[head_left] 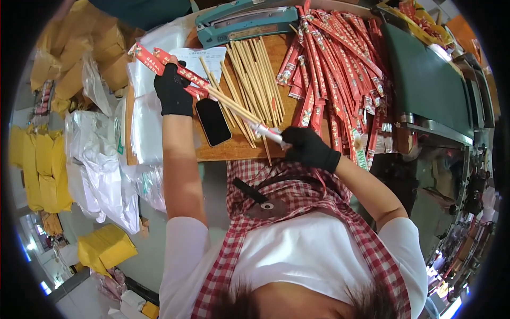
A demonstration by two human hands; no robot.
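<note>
Both my hands wear black gloves. My left hand [172,90] grips two red printed paper sleeves [159,61] that stick out up and to the left. A pair of bare wooden chopsticks [234,105] runs from those sleeves down to my right hand [307,147], which pinches their lower end near the table's front edge. Loose bare chopsticks [254,74] lie on the wooden tabletop [234,149] behind them. A large pile of red sleeved chopsticks [340,69] fills the right side.
A black phone [212,121] lies face up between my hands. A teal heat sealer [244,24] stands at the back. Clear plastic bags [146,106] are stacked at the left; a dark green conveyor machine [425,80] is at right. Yellow packages [103,247] crowd the floor.
</note>
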